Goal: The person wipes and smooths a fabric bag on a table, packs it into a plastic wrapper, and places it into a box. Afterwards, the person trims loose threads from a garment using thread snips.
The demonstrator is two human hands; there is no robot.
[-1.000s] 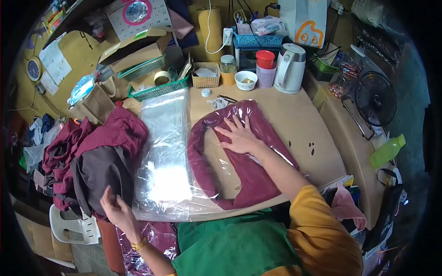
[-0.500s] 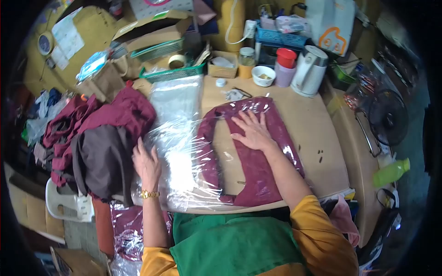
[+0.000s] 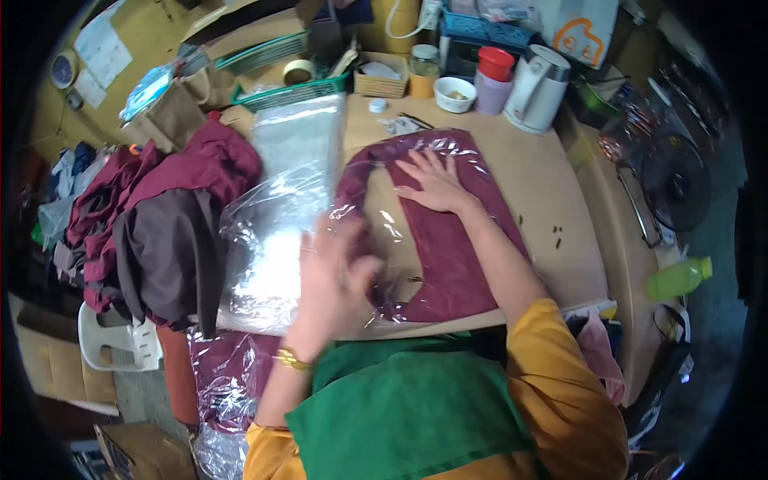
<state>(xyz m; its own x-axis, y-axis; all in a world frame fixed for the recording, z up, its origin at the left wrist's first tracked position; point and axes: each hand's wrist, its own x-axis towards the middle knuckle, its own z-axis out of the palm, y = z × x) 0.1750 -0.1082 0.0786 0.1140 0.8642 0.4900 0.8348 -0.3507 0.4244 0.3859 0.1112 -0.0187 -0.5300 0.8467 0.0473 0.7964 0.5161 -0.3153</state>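
Note:
A folded maroon garment [image 3: 448,268] lies flat on the table inside a clear plastic bag, with a gap in its middle where the tan surface shows through. My right hand [image 3: 434,182] rests on its upper part, fingers spread. Over the garment's left edge is my left hand [image 3: 332,272], smeared by motion, its thumb apart from the fingers and nothing visible in it. Just left of that hand, a stack of clear plastic bags [image 3: 292,168] reflects the light.
Maroon and dark cloth [image 3: 172,232] is heaped at the left. Along the back stand a green basket [image 3: 292,98], a jar [image 3: 424,72], a white bowl [image 3: 455,96], a lilac cup [image 3: 492,92] and a kettle [image 3: 538,92]. A green bottle [image 3: 678,278] is at far right.
My left hand has moved right, from beside the cloth heap to the bagged garment's left edge. The right hand stays spread on the garment. The whole view has shifted slightly.

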